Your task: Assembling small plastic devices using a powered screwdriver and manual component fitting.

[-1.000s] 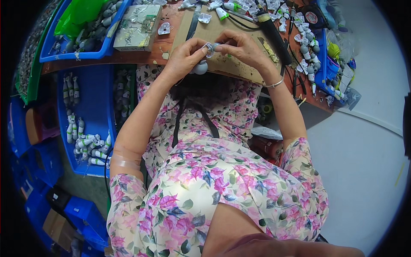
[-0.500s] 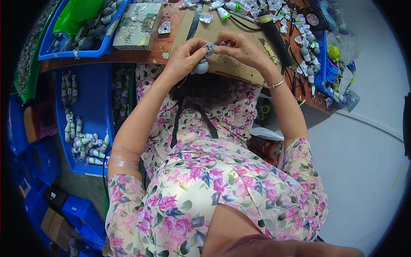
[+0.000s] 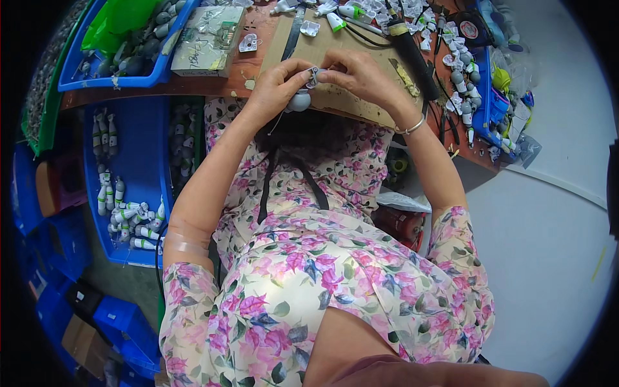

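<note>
Above the table's front edge, my left hand is closed, thumb and fingers pinching a grey round-ended piece. Its smooth grey ball hangs below the fingers, and a small whitish fitting shows at the upper end. A thin pale wire trails down by the left palm. My right hand pinches against that upper end from the right; the fingertips hide what exactly lies between them. Beyond the hands lie an open white plastic shell and a white and green part.
A black-handled tool with a cord lies right of my hands. White and grey parts crowd the right edge. At left stand a blue bin of grey pieces, a worn box and a lower blue tray holding assembled pieces.
Both hands and the grey piece have shifted very slightly left. The right fingers have moved in closer to the upper end of the piece.
</note>
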### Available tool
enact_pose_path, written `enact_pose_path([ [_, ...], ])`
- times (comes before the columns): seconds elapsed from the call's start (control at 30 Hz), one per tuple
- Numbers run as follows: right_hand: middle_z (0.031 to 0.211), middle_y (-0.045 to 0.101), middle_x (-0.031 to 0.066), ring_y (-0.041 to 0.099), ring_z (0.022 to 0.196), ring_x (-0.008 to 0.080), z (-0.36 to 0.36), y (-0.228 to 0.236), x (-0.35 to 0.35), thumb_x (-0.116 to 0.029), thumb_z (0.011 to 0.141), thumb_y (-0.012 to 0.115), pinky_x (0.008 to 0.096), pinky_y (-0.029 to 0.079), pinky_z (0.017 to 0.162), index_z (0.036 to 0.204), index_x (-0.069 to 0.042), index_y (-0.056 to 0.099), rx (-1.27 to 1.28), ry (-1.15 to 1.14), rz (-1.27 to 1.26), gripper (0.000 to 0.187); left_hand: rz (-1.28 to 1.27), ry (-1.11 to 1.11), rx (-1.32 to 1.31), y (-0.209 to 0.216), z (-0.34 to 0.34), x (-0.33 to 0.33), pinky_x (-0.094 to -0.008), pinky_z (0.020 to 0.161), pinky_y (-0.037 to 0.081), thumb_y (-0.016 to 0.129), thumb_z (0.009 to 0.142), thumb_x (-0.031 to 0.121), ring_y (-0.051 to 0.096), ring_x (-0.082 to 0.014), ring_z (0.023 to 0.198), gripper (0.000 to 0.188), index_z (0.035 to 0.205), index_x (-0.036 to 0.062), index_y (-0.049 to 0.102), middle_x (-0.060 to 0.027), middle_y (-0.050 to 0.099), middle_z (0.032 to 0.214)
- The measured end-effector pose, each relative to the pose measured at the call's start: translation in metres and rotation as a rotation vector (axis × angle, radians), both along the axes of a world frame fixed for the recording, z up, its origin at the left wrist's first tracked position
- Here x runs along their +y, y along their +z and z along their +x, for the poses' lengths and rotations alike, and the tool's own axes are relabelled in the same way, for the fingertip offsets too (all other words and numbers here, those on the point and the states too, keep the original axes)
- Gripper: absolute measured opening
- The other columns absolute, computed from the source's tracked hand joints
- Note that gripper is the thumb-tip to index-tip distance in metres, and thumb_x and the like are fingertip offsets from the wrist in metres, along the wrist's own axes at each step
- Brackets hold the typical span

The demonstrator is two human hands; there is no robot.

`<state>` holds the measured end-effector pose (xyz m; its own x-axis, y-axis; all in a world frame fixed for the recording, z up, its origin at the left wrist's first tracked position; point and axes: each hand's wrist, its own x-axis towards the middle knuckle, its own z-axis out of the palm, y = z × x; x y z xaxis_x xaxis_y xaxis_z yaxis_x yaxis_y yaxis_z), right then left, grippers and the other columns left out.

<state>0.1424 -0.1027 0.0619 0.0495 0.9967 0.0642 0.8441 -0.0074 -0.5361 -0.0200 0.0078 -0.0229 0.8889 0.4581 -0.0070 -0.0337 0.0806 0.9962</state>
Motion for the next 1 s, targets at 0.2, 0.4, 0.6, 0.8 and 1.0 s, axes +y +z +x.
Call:
enact_pose_path([
  [0.2,0.080,0.059,0.0100,0.057,0.072,0.0205,0.003,0.003,0.006,-0.026,0.084,0.066,0.0325,0.044,0.062,0.097,-0.003,0.053,0.128,-0.044,-0.153,0.030,-0.251,-0.154,0.008,0.023,-0.004,0.008,-0.0239,0.072,0.048,0.054,0.094,0.025,0.058,-0.0077,0.081,0.027,0.109,0.0019,0.058,-0.0009,0.061,0.095],
  [0.4,0.081,0.059,0.0099,0.058,0.072,0.0253,0.005,0.012,0.023,-0.023,0.083,0.068,0.0361,0.045,0.064,0.106,-0.006,0.047,0.061,0.225,-0.093,0.035,-0.302,-0.297,0.266,0.052,-0.001,0.017,-0.0234,0.070,0.046,0.051,0.094,0.038,0.055,-0.0076,0.083,0.039,0.112,0.0041,0.057,-0.0009,0.058,0.094],
  [0.6,0.086,0.060,0.0103,0.059,0.079,0.0273,0.006,0.027,0.036,-0.029,0.080,0.069,0.0398,0.044,0.066,0.107,-0.009,0.048,0.011,0.305,-0.216,0.040,-0.271,-0.403,0.246,0.046,0.000,0.022,-0.0253,0.070,0.045,0.047,0.096,0.043,0.052,-0.0109,0.078,0.036,0.098,0.0082,0.054,-0.0013,0.056,0.088],
  [0.8,0.105,0.057,0.0113,0.055,0.101,0.0293,0.019,-0.002,0.026,-0.038,0.079,0.068,0.0392,0.045,0.085,0.112,-0.009,0.052,-0.276,0.179,0.370,0.047,-0.482,-0.214,0.124,0.029,0.004,0.017,-0.0264,0.066,0.047,0.044,0.098,0.036,0.056,-0.0126,0.073,0.030,0.101,0.0081,0.054,-0.0028,0.057,0.085],
  [1.0,0.103,0.055,0.0143,0.055,0.093,0.0326,0.105,-0.030,-0.048,-0.034,0.082,0.067,0.0409,0.046,0.082,0.115,-0.005,0.051,-0.641,-0.684,0.296,0.047,-0.572,-0.145,0.048,0.025,0.007,0.011,-0.0278,0.064,0.051,0.042,0.100,0.030,0.058,-0.0139,0.070,0.030,0.110,0.0032,0.052,-0.0041,0.058,0.084],
])
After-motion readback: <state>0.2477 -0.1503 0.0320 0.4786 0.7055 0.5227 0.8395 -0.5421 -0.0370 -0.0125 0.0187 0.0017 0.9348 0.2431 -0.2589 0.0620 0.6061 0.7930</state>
